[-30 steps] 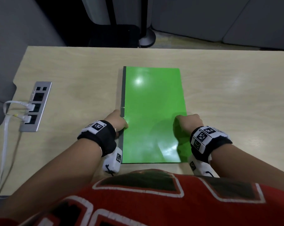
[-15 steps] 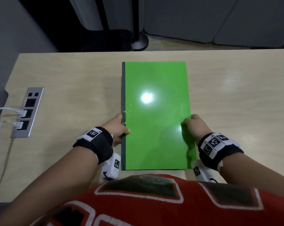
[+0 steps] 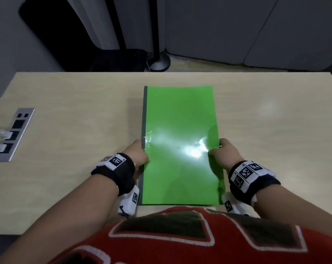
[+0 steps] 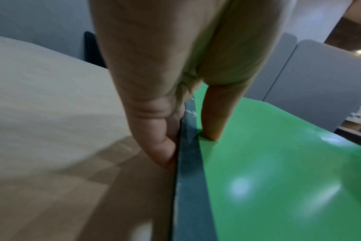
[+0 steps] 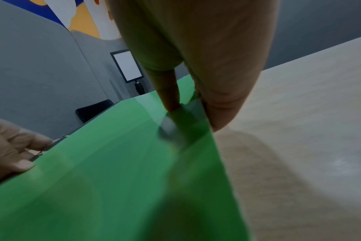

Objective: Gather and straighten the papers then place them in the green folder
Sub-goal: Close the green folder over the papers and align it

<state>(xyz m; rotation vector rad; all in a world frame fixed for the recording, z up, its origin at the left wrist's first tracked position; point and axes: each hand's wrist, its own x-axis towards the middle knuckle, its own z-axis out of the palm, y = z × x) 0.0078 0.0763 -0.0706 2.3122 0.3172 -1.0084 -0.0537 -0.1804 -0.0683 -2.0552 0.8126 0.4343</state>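
1. The closed green folder (image 3: 180, 141) is held over the wooden table (image 3: 75, 130).
2. The left hand (image 3: 137, 155) pinches its grey spine (image 4: 188, 171), thumb on top.
3. The right hand (image 3: 223, 155) pinches the opposite edge, bowing the cover.

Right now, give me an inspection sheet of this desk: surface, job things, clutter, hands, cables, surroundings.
Surface: pale wood desk, glare patches.
Job's things: green folder closed, dark spine on its left; no papers visible.
Clutter: nothing seen.
Hands: left hand pinches the spine edge, thumb on top; right hand pinches the folder's right edge, cover buckled there.
Cables: white plugs in the socket panel at the desk's left.
Surroundings: grey partitions, a stand's round base behind the desk.
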